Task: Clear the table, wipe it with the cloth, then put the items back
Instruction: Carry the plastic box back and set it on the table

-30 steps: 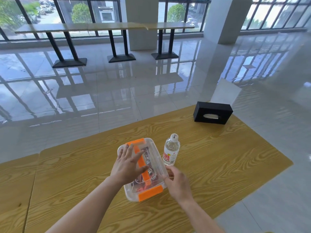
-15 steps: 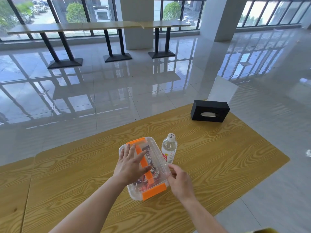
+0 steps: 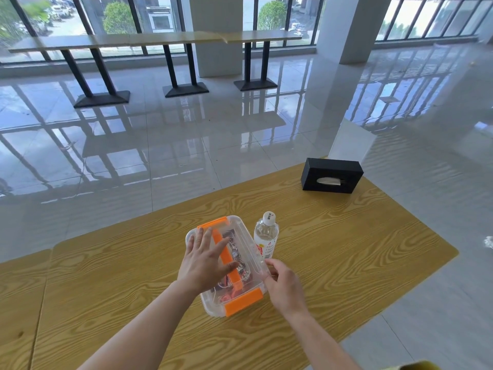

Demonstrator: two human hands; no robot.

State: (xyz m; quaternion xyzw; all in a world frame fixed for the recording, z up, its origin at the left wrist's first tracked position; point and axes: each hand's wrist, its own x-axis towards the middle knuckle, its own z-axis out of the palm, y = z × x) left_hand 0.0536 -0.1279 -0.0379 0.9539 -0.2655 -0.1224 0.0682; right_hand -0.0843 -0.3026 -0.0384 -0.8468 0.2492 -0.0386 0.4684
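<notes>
A clear plastic box [image 3: 249,247] with an orange handle and orange clips stands on the wooden table [image 3: 346,263], with small packets inside. My left hand [image 3: 204,260] lies flat on its lid, fingers spread. My right hand [image 3: 284,285] touches the box's right side, fingers curled at the edge. A small water bottle [image 3: 266,236] with a white cap stands upright right beside the box. A black tissue box [image 3: 332,175] sits at the table's far right corner. No cloth is in view.
A second wooden table [image 3: 18,303] adjoins on the left. Shiny tiled floor surrounds both. A row of high tables [image 3: 149,41] and a white pillar [image 3: 346,28] stand far back by the windows. A yellow-green object [image 3: 418,366] peeks in at the bottom edge.
The hands have stayed on the box, the right hand shifting slightly along its right side. The box sits a little farther from the front edge; the camera view shifted slightly.
</notes>
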